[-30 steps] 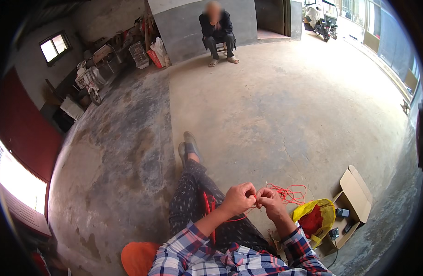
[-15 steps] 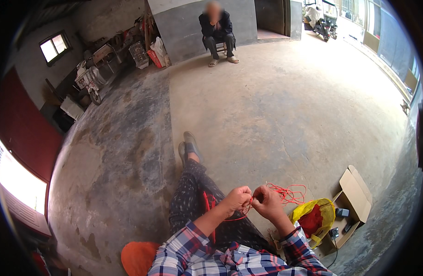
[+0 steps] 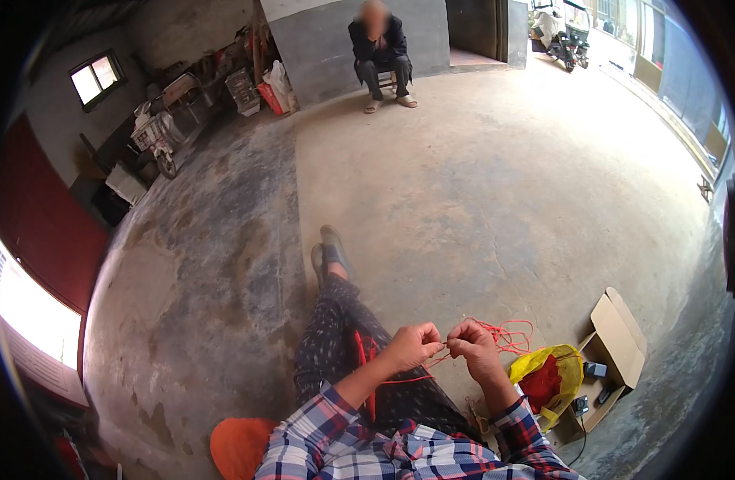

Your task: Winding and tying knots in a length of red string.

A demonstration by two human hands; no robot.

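At the far left we record a dark red door, then, farther back, a parked two-wheeler with a front basket. At the near edge we note an orange rounded item, its kind not determinable. Right of it extend the wearer's dark patterned trousers, with red strands lying across the lap. Beyond, on the far side, we observe a seated person against the grey wall. The left hand is above the lap, thumb and fingers pinching a red cord; the right hand, just beside it, grips the same cord between its fingertips. The cord is between the two hands. Farther right, we find loose red loops on the concrete floor, then a yellow bag containing red material, and just beside it an open cardboard box with a small dark device.
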